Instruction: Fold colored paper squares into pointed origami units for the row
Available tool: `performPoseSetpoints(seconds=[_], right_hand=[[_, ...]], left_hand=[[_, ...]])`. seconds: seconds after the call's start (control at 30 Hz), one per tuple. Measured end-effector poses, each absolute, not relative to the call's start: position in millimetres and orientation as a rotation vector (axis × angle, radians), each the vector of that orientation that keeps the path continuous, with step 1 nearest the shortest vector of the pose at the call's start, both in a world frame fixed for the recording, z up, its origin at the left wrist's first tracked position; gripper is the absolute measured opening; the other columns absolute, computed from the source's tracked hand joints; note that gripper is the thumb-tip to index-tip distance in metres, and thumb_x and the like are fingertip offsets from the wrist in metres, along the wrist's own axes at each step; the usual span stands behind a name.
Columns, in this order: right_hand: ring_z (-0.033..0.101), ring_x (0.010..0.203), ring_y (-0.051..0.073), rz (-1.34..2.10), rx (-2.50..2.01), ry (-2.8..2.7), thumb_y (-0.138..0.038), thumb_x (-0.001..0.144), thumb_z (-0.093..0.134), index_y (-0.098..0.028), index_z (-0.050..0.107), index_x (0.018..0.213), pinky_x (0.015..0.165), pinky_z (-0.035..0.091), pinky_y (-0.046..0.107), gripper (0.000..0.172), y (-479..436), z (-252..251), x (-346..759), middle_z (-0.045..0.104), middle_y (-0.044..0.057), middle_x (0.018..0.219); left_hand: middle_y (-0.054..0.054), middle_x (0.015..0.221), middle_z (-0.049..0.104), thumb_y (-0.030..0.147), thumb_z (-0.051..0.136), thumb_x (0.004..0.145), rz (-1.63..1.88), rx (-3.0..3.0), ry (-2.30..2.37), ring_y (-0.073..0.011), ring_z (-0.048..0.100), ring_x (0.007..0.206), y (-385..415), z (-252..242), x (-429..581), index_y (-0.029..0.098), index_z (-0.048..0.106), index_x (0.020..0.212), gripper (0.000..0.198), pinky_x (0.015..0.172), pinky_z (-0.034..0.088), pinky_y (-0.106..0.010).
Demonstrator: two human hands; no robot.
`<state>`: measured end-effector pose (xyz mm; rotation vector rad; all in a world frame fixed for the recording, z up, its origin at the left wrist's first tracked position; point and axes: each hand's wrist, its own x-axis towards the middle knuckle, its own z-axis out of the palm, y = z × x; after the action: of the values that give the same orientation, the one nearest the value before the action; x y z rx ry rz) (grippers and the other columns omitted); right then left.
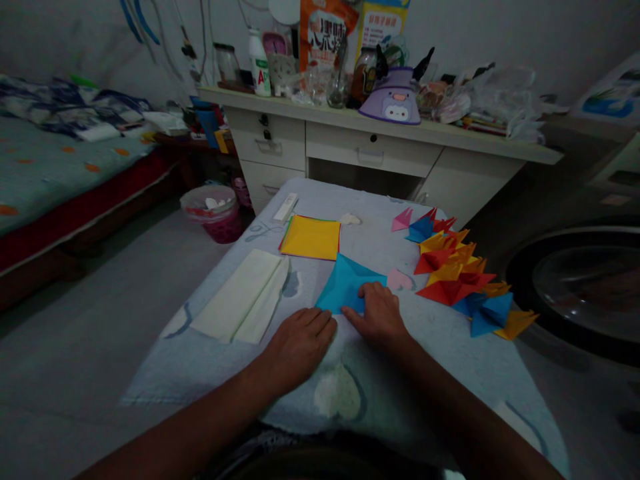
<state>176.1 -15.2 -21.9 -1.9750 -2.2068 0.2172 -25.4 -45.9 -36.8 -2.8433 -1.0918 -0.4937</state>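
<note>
A blue sheet of origami paper lies on the cloth-covered table in front of me, with creases running across it. My left hand rests flat at its near left corner, fingers stretched out and fingertips touching the edge. On the right part of the sheet, my right hand has its fingers bent over the paper and its thumb at the near edge. Beyond the blue sheet sits a stack of square coloured paper, yellow on top. Several folded paper cranes in red, yellow, blue and pink are gathered at the right.
Left of my hands is a folded pale cloth or tissue. A small white box and a crumpled white scrap lie farther back. A cluttered drawer desk stands behind the table, with a pink waste bin at left.
</note>
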Motion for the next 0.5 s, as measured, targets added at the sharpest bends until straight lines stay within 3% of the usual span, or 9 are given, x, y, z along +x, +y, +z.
performPoseSetpoints(seconds=[0.13, 0.5], right_hand=[[0.052, 0.098, 0.032, 0.102, -2.067, -2.170, -0.064, 0.079, 0.056, -0.015, 0.053, 0.107, 0.079, 0.036, 0.042, 0.057, -14.9, -18.4, 162.3, 0.058, 0.016, 0.106], [0.051, 0.104, 0.032, 0.118, -2.105, -2.173, -0.055, 0.083, 0.056, -0.015, 0.045, 0.126, 0.082, 0.036, 0.042, 0.060, -18.4, -17.7, 194.8, 0.054, 0.015, 0.112]], left_hand=[[-0.009, 0.102, 0.067, 0.016, 0.052, 0.091, -0.485, -2.795, -1.130, -0.0237, 0.061, 0.094, -48.6, -34.7, -33.9, 0.016, 0.061, 0.102, 0.014, 0.081, 0.052, -0.040], [-0.010, 0.103, 0.067, 0.015, 0.052, 0.089, -0.537, -2.755, -1.138, -0.0237, 0.062, 0.091, -51.2, -36.2, -40.0, 0.015, 0.062, 0.098, 0.013, 0.077, 0.055, -0.040]])
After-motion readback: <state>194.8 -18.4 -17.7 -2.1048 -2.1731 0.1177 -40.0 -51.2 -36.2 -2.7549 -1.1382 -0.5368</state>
